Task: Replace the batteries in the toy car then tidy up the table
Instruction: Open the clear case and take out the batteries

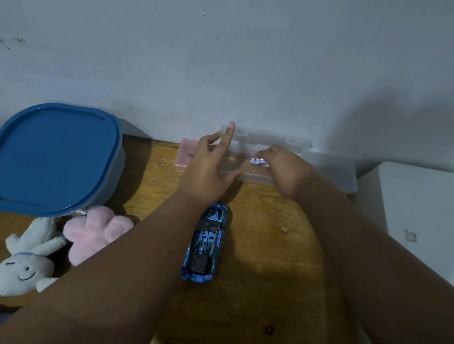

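Shiny metallic blue, that's the toy car (205,243), sitting on the brown wooden table (262,258) right between your two forearms, nose pointing up toward your left wrist and its tail toward you. Your left hand (207,167) is spread open, fingers splayed, one finger sticking straight up against the pale wall (232,47), and the thumb lies along the near edge of the clear plastic box (255,178) at the back of the table. I can't tell whether your left palm actually presses on the box or just hovers over it. Your right hand (284,171) is curled over the box, fingertips pinched on a small white battery with blue and red print (257,161), which lies sideways, sticking out to the left of your fingers, just above the box's inside. The box's see-through lid (268,138) stands up behind both hands, leaning on the wall, and a pink flat piece (187,154) shows at the box's left end, just left of your left hand. Out past your left forearm there's a grey tub with a round-cornered blue lid (49,157), and nearer you a fluffy pink plush (95,232) and a white plush rabbit with a stitched smile (24,263), touching each other. To the right of your right arm, a white surface (423,218) runs beside the table.
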